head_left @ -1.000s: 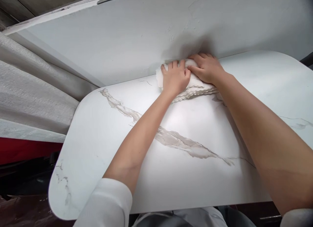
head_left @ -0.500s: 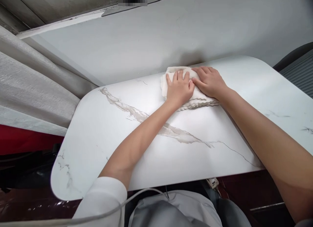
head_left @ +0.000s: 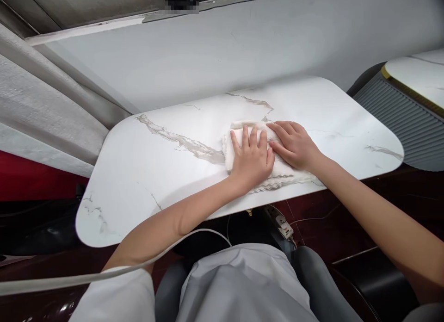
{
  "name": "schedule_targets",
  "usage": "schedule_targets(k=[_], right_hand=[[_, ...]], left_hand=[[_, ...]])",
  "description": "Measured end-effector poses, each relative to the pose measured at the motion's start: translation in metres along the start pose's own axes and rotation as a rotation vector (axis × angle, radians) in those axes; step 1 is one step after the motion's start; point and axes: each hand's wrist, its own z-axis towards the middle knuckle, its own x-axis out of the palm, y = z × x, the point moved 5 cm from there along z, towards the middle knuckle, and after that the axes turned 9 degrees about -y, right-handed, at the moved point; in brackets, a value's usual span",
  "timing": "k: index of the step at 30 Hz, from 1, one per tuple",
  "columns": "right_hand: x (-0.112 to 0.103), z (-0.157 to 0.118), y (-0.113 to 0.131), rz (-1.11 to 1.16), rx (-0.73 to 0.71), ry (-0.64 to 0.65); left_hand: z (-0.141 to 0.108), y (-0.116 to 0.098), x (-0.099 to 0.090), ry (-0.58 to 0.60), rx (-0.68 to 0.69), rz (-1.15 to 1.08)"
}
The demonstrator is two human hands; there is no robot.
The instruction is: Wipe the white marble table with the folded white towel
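Observation:
A folded white cloth [head_left: 277, 173] lies flat on the white marble-patterned table [head_left: 138, 174], close to the table's near edge. My left hand [head_left: 252, 156] rests palm down on the left part of the cloth with its fingers spread. Beside it, my right hand [head_left: 294, 145] lies flat over the cloth's right part, fingers stretched toward the left. The tips of the right hand come near the left thumb. Both palms hide part of the cloth.
Behind the table stands a pale wall panel [head_left: 194, 58]. A grey curtain [head_left: 45, 100] hangs at the left. At the right is a ribbed cabinet [head_left: 402, 123] with a marble top. A power strip [head_left: 284, 227] and cables show below the near edge.
Both hands and the cloth have moved from near the wall toward the table's near edge. The view has shifted, and more of the cabinet at the right shows.

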Motion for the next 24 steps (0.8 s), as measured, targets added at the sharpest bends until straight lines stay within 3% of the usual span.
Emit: schedule_targets(k=[12, 17, 24], right_hand=[[-0.034, -0.063, 0.027, -0.135, 0.102, 0.037], [-0.04, -0.075, 0.014, -0.078, 0.25, 0.033], [-0.046, -0.07, -0.013, -0.047, 0.266, -0.012]], left_hand=[[-0.038, -0.041, -0.009, 0.021, 0.073, -0.027], [-0.039, -0.064, -0.005, -0.021, 0.104, -0.033], [-0.016, -0.079, 0.008, -0.023, 0.111, -0.029]])
